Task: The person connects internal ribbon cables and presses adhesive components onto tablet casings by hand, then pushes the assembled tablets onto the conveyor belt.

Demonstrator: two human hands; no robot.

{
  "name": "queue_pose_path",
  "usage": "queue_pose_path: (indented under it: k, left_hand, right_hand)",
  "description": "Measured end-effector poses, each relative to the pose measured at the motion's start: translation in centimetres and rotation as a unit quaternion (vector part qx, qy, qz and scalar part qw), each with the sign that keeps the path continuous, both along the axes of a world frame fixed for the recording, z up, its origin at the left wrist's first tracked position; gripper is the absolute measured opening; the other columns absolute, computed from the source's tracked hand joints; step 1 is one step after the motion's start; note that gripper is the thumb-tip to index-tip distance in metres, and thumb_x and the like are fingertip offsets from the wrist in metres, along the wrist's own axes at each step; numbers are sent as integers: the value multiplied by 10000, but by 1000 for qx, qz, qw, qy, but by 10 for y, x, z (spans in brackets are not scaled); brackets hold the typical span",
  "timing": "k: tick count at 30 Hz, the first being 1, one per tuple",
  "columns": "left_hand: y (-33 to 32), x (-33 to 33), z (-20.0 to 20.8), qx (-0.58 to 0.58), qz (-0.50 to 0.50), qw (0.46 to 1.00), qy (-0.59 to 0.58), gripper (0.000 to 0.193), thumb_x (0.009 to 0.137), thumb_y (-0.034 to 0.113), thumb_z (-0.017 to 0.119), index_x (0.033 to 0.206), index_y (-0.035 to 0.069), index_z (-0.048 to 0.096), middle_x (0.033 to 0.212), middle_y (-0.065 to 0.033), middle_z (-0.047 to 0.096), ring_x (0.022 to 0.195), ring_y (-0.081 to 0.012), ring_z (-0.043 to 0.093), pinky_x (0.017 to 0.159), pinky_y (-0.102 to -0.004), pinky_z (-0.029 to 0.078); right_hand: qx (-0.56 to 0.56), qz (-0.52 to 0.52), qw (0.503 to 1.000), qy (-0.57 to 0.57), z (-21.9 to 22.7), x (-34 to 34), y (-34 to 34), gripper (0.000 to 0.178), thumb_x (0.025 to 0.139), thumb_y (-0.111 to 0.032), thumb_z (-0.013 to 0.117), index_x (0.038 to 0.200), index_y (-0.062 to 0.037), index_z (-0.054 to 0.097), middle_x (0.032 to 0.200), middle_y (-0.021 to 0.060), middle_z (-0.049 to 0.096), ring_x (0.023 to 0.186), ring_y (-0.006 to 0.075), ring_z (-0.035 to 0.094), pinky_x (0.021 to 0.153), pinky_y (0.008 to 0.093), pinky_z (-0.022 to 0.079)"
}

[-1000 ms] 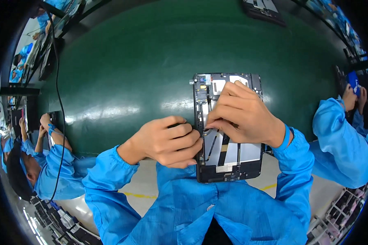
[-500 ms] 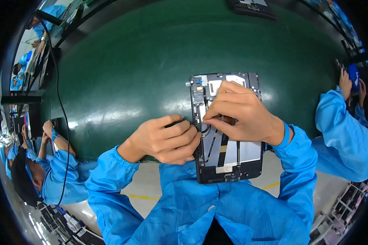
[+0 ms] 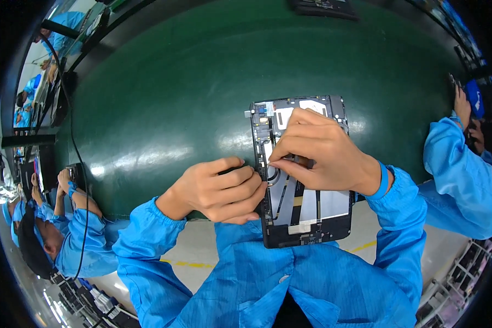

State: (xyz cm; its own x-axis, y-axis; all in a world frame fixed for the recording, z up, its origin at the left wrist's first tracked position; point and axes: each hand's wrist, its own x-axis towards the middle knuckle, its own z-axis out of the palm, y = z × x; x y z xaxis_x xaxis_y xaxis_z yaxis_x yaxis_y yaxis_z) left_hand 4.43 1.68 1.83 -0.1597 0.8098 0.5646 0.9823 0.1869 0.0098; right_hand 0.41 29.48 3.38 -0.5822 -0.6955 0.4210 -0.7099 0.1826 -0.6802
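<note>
An opened tablet (image 3: 333,206) lies at the table's near edge, its inner side up, with circuit parts, thin black cables and silver panels exposed. My left hand (image 3: 216,188) is curled against the tablet's left side, fingers bent and fingertips at its edge. Over the tablet's upper middle, my right hand (image 3: 325,150) covers part of the inside. Its thumb and index finger are pinched together beside a curved black cable (image 3: 275,176) near the left inner edge. What lies between those fingertips is too small to make out.
Another dark opened device (image 3: 325,7) sits at the table's (image 3: 175,82) far edge. A black cord (image 3: 77,147) hangs at the left. Co-workers in blue sit at both sides, one's hand (image 3: 462,106) at the right near a blue object (image 3: 474,98).
The tablet and both my hands keep nearly the same places, with the pinch still at the left inner edge. The far device sits slightly further left and higher in the picture.
</note>
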Motion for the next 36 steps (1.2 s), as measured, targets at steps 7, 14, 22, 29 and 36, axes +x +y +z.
queue_pose_path:
  k: [7,14,22,29,36]
  left_hand:
    - [3,-9,-9,4,-29,999,-14,368,1034,387,679,1024,46,818,1003,-96,751,924,-256,718,862,-401,623]
    - [3,-10,-5,-10,-17,998,58,410,1046,426,683,1012,39,816,1003,-99,754,926,-262,727,878,-411,633]
    - [4,-17,-6,24,-50,998,20,435,1028,410,697,956,-10,788,1013,-129,763,959,-271,717,875,-420,640]
    - [0,-19,-1,22,-50,998,-8,487,1040,448,689,964,-23,788,1021,-146,767,923,-280,729,878,-421,641]
    - [1,-23,3,22,-43,998,-29,480,1012,475,713,959,1,774,1018,-140,751,910,-279,719,871,-412,629]
  right_hand:
    - [-7,-7,1000,-18,-2,-4,-1,184,789,-15,880,922,-46,757,860,78,721,854,294,640,747,411,536]
    - [-11,-32,999,26,-7,-9,-6,172,794,4,896,933,-48,809,850,62,747,794,252,633,712,381,508]
    - [6,-51,999,17,-4,-10,-5,185,813,-23,875,967,-65,781,906,85,751,875,308,659,771,414,543]
    - [0,-50,999,8,3,-12,-6,173,826,-18,866,972,-57,783,920,94,759,882,308,665,772,415,546]
    - [-13,-60,998,8,2,-18,-10,182,801,-1,893,961,-42,814,865,84,747,807,274,646,722,380,516]
